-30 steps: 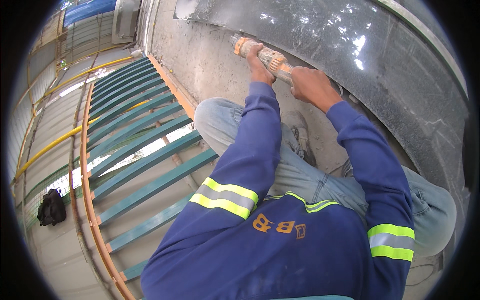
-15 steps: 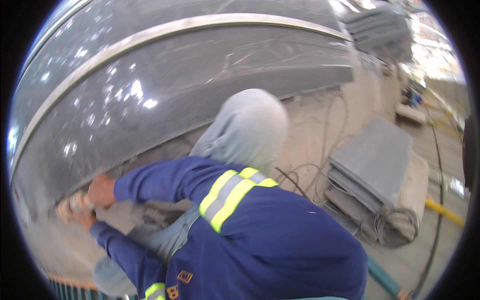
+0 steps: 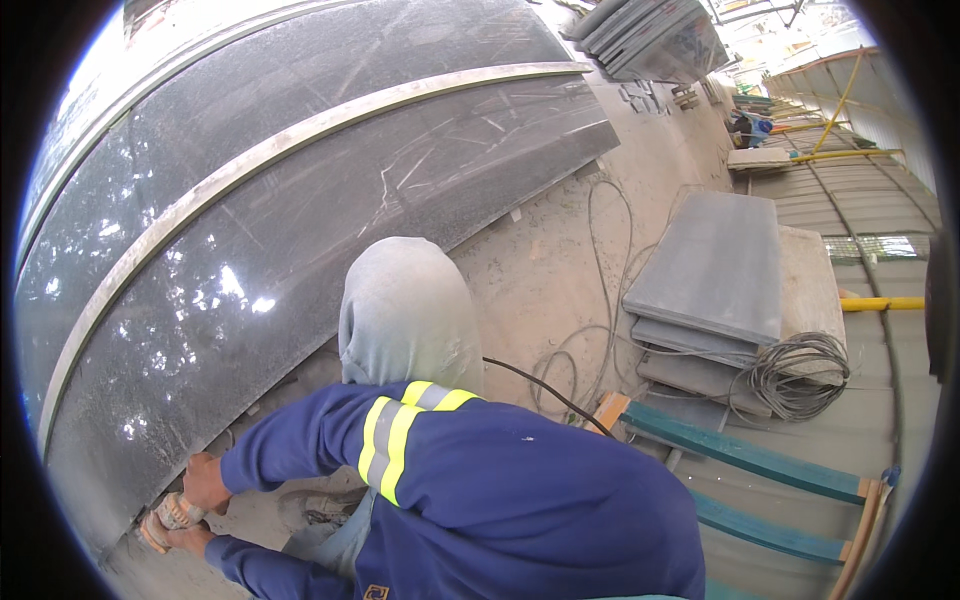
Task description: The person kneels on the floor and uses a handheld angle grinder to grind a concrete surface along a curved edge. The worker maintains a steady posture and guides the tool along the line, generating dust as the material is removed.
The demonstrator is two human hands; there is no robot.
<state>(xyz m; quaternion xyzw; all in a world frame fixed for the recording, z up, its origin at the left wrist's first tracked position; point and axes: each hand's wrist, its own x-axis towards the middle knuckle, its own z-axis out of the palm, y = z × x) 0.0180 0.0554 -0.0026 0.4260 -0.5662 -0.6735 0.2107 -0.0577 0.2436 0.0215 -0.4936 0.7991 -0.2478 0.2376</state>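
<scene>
At the lower left, my two hands hold a dusty, orange and grey angle grinder (image 3: pixel 180 511) against the near edge of a polished dark stone slab (image 3: pixel 300 230). My right hand (image 3: pixel 207 483) wraps round the tool's rear part. Below it, my left hand (image 3: pixel 188 539) grips the tool near its front end. The tool's working face is hidden. A pale haze hangs over the slab's corner beside it. My arms wear dark blue sleeves, the right one with a reflective yellow and silver band. My grey-clothed knee (image 3: pixel 410 300) rises beside the slab.
A pale strip (image 3: pixel 300 130) runs along the slab. Grey slabs (image 3: pixel 710 260) lie stacked at right, with a coiled cable (image 3: pixel 795 375) at their corner. A teal slatted wooden frame (image 3: pixel 760 455) stands near my right side. Loose cables (image 3: pixel 600 330) cross the floor. More slabs (image 3: pixel 655 35) lean far off.
The view has swung, so the slab, the stacked slabs and my hands sit differently in it. More of the teal frame shows at right. Both hands keep their grip on the tool at the slab's edge.
</scene>
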